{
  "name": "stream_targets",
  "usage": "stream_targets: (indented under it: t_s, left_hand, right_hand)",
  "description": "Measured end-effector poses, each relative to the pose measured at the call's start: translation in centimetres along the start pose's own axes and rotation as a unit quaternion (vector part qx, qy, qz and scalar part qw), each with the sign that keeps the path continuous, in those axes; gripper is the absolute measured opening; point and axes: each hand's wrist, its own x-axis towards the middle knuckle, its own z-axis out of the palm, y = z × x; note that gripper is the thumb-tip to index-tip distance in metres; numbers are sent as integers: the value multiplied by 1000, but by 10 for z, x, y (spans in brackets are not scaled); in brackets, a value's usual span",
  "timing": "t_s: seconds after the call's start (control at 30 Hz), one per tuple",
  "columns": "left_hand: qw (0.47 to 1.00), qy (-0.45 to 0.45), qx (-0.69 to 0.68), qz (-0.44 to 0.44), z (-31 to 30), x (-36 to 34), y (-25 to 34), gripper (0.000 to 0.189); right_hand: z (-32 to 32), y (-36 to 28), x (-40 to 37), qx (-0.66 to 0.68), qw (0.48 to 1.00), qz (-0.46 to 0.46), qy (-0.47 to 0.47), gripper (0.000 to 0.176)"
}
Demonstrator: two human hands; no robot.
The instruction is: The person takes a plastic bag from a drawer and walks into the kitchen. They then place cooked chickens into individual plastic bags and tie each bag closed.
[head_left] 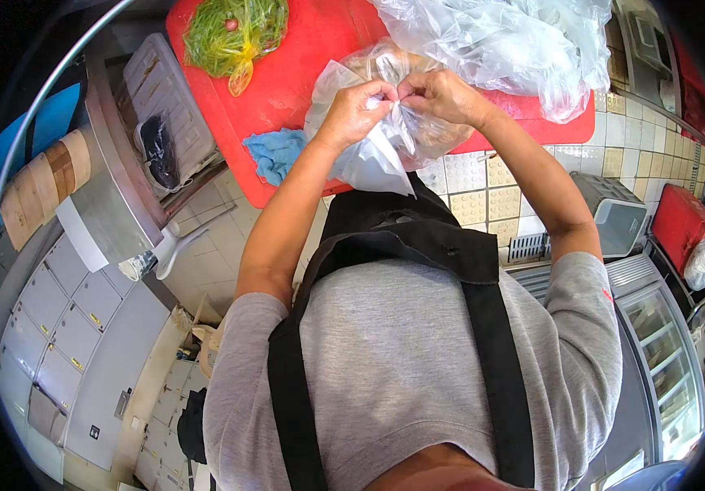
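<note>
A clear plastic bag [442, 135] with brownish contents sits at the near edge of the red board [303, 106]. Both hands meet at the gathered neck of this bag. My left hand [356, 110] pinches the plastic from the left, fingers closed. From the right, my right hand [444, 94] grips the same neck between thumb and fingertips. A loose, whitish flap of the bag hangs below my left hand. What exactly lies inside cannot be made out through the wrinkled plastic.
A tied bag of green vegetables [234, 41] lies at the board's far left. Crumpled clear plastic [508, 41] covers the far right. A blue cloth [275, 154] rests by the left edge. A grey crate [610, 213] stands on the tiled floor at right.
</note>
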Motion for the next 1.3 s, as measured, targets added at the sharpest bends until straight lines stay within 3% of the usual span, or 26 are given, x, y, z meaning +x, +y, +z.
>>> stream_targets:
  t_s: [0.1, 0.4, 0.77, 0.9, 1.0, 1.2, 1.3]
  left_hand:
    - [999, -45, 7, -25, -6, 2, 4, 11]
    - [998, -49, -39, -17, -6, 8, -4, 8]
    - [991, -74, -93, -55, -9, 11, -10, 8]
    - [996, 31, -81, -21, 2, 8, -9, 9]
    - [991, 123, -37, 31, 14, 0, -8, 12]
    - [995, 79, -57, 29, 9, 3, -11, 13]
    - [1000, -2, -12, -6, -3, 7, -5, 15]
  right_hand:
    - [-6, 4, 3, 16, 999, 1, -45, 17]
    - [-2, 9, 5, -6, 999, -45, -27, 14]
    - [0, -5, 4, -31, 999, 7, -14, 13]
    - [14, 2, 5, -35, 996, -7, 83, 11]
    - [26, 4, 0, 65, 989, 48, 127, 13]
    - [22, 0, -10, -65, 984, -66, 150, 18]
    - [19, -4, -4, -53, 991, -41, 116, 17]
